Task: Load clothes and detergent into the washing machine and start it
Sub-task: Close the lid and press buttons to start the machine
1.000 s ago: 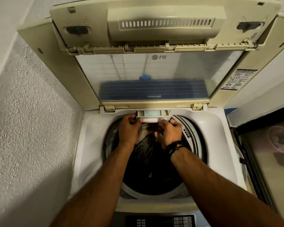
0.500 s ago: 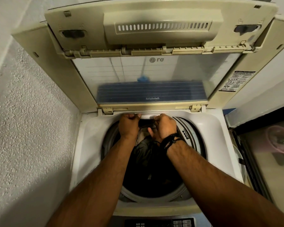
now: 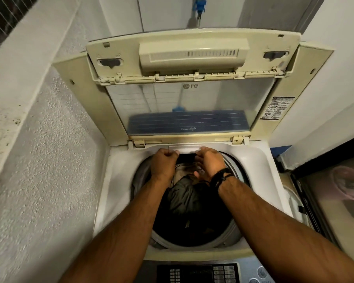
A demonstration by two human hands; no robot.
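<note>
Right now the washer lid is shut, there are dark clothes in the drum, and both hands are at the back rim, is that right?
Not quite: the head view shows the lid standing open. Dark clothes do lie in the drum, with the left hand and right hand at the back rim.

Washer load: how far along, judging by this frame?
Done: dark clothes lie in the drum, under the open lid. In hand: the left hand and right hand press on the detergent drawer at the rear rim; it looks nearly flush. Whether detergent went in cannot be told. Left: shut the lid and start it from the control panel, which is untouched.
</note>
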